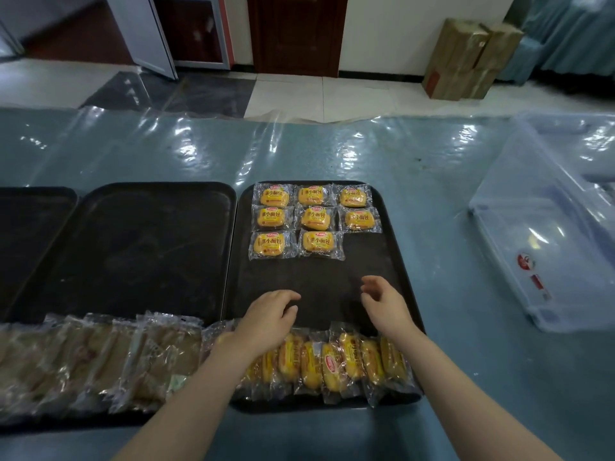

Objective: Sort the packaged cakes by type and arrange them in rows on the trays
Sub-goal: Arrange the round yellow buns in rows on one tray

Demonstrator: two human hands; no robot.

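Note:
Several yellow packaged cakes (314, 216) lie flat in rows at the far end of the right black tray (372, 271). More yellow cakes (336, 364) stand on edge in a line along its near rim. Brown packaged cakes (100, 357) are lined up along the near edge of the middle tray (139, 247). My left hand (268, 319) hovers over the right tray just beyond the yellow line, fingers loosely curled, holding nothing. My right hand (386, 302) hovers beside it, fingers relaxed and empty.
A third black tray (26, 234) shows at the far left. A clear plastic bin (545, 227) sits on the table to the right. The table is covered with blue cloth under clear plastic. Cardboard boxes (466, 58) stand on the floor beyond.

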